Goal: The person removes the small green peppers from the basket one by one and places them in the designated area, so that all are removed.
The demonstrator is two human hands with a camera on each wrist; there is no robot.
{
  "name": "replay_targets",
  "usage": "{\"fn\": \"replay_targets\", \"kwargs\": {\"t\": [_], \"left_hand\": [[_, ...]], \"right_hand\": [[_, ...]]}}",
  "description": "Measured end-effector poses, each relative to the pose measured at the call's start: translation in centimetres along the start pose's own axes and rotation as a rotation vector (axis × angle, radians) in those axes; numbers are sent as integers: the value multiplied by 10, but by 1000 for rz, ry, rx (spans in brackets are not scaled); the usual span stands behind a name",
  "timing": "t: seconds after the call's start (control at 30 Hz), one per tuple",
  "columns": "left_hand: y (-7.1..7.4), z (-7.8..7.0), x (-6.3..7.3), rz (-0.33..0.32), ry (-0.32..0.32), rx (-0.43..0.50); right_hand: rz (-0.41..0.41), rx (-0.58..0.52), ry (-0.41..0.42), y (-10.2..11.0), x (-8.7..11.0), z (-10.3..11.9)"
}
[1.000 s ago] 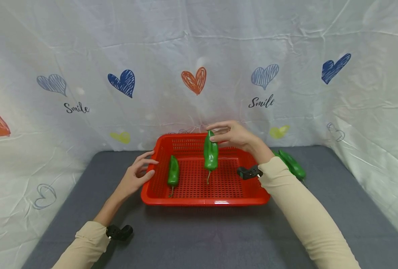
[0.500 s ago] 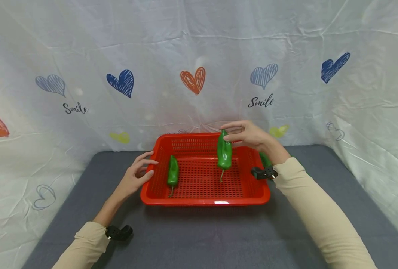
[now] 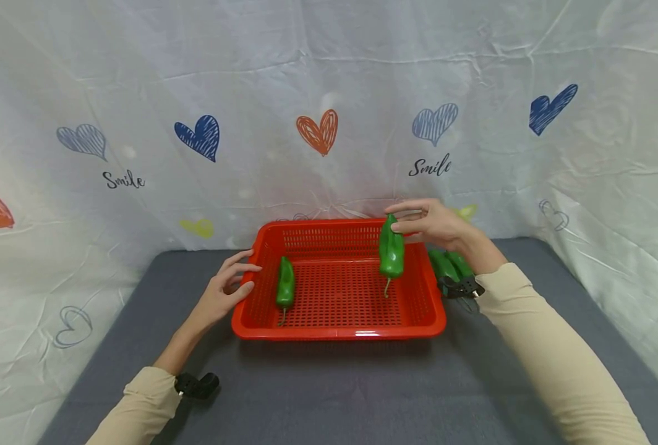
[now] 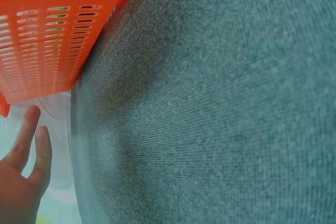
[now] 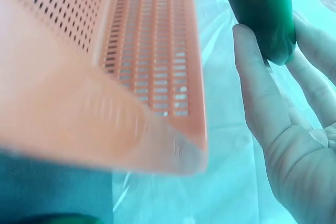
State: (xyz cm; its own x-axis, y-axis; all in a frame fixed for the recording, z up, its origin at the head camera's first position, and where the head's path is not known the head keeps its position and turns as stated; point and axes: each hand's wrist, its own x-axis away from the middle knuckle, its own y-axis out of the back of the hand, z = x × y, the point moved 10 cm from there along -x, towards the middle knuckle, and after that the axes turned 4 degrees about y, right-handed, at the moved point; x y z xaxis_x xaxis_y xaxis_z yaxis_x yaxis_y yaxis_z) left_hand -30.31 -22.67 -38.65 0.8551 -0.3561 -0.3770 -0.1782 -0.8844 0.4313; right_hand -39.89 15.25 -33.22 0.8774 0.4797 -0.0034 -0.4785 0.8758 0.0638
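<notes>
With its stem hanging down, a green pepper is pinched at its tip by my right hand, over the right part of a red plastic basket. In the right wrist view the thumb and fingers close on the end of that pepper, beside the basket wall. A second green pepper lies inside the basket at the left. My left hand rests its fingertips at the basket's left rim, fingers loosely extended; the left wrist view shows part of this hand beside the slotted wall.
More green peppers lie on the grey cloth just right of the basket, partly behind the right wrist. A white curtain with printed hearts hangs behind the cloth-covered table.
My right hand has carried the held pepper rightward above the basket, towards its right wall. The left hand and the pepper in the basket have stayed in place.
</notes>
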Motion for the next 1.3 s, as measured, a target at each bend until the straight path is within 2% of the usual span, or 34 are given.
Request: {"fn": "replay_targets", "kwargs": {"t": [0.4,0.67,0.97,1.3], "left_hand": [[1,-1,-1,-4,-9,-4],[1,1,1,-3,6,-4],[1,3,1,-5,16,-3],[0,2,0,-11,19,-14]], "right_hand": [[-2,36,-17,23,24,3],[-22,103,-2,40,36,0],[-43,87,-13,58,55,-3],[-70,80,12,79,72,-7]]}}
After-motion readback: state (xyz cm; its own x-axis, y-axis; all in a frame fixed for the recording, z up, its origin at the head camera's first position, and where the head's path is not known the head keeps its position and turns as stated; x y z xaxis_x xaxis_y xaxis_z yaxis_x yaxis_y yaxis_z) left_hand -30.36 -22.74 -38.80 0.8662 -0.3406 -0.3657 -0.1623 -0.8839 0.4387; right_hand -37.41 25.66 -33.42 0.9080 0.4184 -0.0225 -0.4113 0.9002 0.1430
